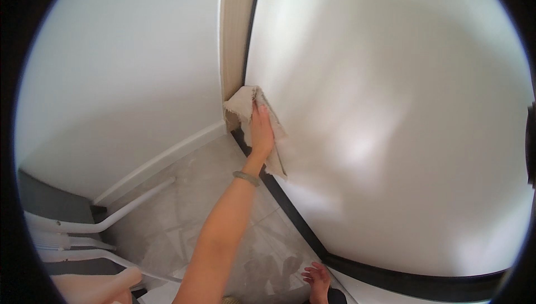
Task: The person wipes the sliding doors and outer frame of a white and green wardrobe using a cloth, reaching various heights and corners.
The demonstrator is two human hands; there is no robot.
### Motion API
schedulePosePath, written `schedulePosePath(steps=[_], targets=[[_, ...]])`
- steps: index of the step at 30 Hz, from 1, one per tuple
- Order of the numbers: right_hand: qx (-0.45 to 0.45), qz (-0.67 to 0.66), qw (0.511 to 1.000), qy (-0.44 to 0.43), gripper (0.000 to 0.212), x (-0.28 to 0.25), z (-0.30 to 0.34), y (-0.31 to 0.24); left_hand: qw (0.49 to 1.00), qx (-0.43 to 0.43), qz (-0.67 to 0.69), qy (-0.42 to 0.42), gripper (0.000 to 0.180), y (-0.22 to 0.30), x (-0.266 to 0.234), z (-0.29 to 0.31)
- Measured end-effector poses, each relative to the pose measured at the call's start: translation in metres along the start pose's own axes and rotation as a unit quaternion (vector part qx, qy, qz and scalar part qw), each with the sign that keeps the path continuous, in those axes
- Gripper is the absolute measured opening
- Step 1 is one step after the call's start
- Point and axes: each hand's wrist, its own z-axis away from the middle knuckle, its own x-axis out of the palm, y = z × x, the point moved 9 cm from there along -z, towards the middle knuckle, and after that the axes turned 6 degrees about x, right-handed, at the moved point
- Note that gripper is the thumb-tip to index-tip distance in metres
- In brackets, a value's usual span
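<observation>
A beige cloth (276, 158) with frayed edges lies against the lower corner of a large white panel (357, 108), beside a wooden upright strip. My left hand (261, 128) presses on the cloth with its fingers stretched upward, holding it to the panel. A grey bracelet (246, 178) circles that wrist. Low in the picture, my right hand (317, 278) hovers or rests near the panel's black bottom edge (298, 217); I cannot tell whether it touches. Its fingers are loosely curled and apart with nothing in them, and something dark covers its wrist.
White bent tubes (120, 217) of a rack or stand reach in at the lower left. Behind them are a grey wall (134, 53) and a white baseboard (167, 156). The floor is grey tile (184, 192). A rounded peach-coloured shape (95, 286) sits at the bottom left.
</observation>
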Motion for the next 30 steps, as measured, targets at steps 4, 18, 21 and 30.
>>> schedulePosePath(steps=[4, 18, 21, 30], targets=[[0.012, 0.001, 1.0, 0.002, 0.037, -0.003, 0.017, -0.009, 0.998, -0.027, 0.034, 0.038, 0.063, -0.061, -0.007, 0.012], [0.084, -0.003, 0.995, 0.046, 0.033, -0.026, 0.04, -0.026, 0.978, -0.165, 0.069, -0.106, 0.069, -0.047, 0.081, 0.298], [0.094, -0.004, 0.994, 0.046, 0.031, -0.025, 0.048, -0.022, 0.939, -0.254, 0.044, -0.229, 0.077, -0.035, 0.103, 0.389], [0.045, 0.02, 0.997, 0.051, 0.026, -0.04, 0.075, -0.012, 0.746, 0.191, -0.091, -0.632, 0.039, 0.102, 0.121, 0.467]])
